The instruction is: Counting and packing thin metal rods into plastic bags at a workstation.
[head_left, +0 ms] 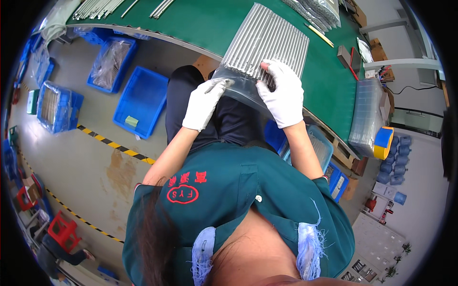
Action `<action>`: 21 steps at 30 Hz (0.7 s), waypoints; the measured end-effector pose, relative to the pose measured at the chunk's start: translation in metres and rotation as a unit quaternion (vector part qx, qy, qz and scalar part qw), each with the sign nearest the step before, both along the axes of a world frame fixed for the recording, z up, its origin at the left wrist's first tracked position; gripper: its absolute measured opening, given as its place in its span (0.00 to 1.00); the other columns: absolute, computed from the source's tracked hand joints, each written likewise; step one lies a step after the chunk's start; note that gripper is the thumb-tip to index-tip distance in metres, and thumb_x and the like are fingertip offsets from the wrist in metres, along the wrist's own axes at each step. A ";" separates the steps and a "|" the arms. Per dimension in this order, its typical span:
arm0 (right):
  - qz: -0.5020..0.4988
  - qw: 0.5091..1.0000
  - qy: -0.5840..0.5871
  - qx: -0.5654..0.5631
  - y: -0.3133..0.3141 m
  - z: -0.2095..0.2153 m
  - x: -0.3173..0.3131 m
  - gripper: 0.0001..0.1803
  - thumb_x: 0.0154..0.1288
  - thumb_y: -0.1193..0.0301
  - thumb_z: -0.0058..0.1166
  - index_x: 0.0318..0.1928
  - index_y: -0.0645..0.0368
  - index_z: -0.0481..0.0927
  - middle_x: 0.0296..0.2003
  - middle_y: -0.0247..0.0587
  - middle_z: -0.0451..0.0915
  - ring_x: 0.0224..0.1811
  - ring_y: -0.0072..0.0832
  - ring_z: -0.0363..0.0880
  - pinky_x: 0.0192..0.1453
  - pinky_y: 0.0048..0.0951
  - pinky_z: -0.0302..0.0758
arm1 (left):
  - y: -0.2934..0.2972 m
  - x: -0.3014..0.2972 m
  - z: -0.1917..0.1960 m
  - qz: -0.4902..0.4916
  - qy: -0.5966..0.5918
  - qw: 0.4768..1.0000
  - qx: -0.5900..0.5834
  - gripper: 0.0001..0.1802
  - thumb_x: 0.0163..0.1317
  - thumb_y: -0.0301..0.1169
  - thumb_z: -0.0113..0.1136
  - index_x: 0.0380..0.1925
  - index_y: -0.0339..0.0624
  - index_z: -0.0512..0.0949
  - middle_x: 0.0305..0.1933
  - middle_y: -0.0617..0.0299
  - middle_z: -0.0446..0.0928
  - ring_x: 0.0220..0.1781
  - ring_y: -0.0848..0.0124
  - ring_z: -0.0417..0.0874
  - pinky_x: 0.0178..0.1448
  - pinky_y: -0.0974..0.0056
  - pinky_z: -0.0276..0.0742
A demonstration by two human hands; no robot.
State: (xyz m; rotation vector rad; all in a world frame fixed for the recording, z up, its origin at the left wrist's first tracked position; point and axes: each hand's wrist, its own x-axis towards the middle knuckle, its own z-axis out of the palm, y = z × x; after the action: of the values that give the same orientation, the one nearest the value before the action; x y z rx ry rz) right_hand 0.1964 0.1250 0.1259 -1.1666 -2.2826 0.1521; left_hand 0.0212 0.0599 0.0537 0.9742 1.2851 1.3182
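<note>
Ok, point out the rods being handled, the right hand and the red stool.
Rods being handled [268, 43]: head view, mid-length.
Right hand [285, 93]: head view, back of glove.
Red stool [66, 232]: head view, visible middle.

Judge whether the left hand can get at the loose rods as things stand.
Probably yes: nothing visible blocks the left hand from the loose rods, though it may need to release the bag first.
</note>
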 end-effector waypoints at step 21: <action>0.046 0.999 -0.014 0.024 0.009 -0.004 -0.010 0.20 0.46 0.70 0.63 0.44 0.57 0.78 0.42 0.43 0.78 0.48 0.40 0.76 0.55 0.37 0.72 | 0.002 -0.003 -0.012 -0.026 -0.030 0.999 -0.012 0.14 0.64 0.34 0.53 0.42 0.36 0.80 0.42 0.57 0.82 0.46 0.71 0.81 0.53 0.69 0.72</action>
State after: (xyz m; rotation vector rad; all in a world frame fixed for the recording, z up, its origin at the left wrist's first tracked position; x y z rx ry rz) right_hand 0.1861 0.1341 0.1218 -1.0467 -2.3522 0.1160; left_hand 0.0180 0.0620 0.0419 0.9389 1.2184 1.2799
